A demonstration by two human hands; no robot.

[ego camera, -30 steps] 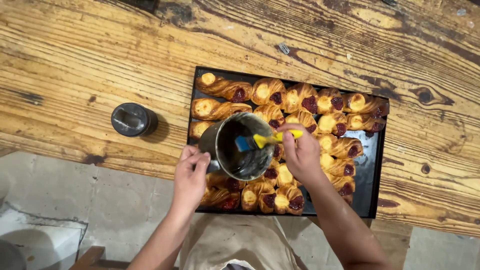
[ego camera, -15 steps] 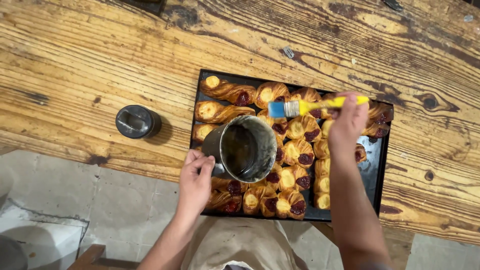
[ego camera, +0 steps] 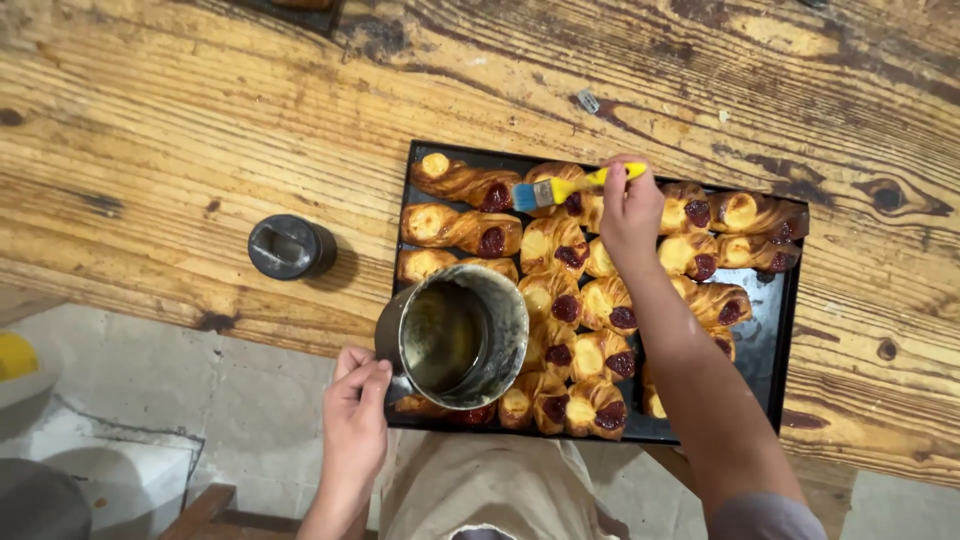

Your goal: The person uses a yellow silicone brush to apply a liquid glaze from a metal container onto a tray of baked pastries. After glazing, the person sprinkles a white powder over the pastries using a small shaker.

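Note:
A black baking tray (ego camera: pixel 787 330) on the wooden table holds several golden pastries (ego camera: pixel 463 229) with yellow and dark red filling. My right hand (ego camera: pixel 628 212) reaches over the tray and grips a yellow-handled brush (ego camera: pixel 560 187); its blue bristles touch a pastry in the far row. My left hand (ego camera: pixel 355 408) holds a round metal pot (ego camera: pixel 456 336) by its side, above the tray's near left corner. The pot holds a dark, glossy liquid.
A small dark round lid (ego camera: pixel 288 246) lies on the wooden table (ego camera: pixel 180 130) left of the tray. A grey floor (ego camera: pixel 150 400) shows below the table's near edge, with a yellow object (ego camera: pixel 15 355) at the far left. My beige apron (ego camera: pixel 490 490) is at the bottom.
My right hand lifted the brush out of the pot and carried it to the far row of pastries, then shifted it left. The left hand still holds the pot.

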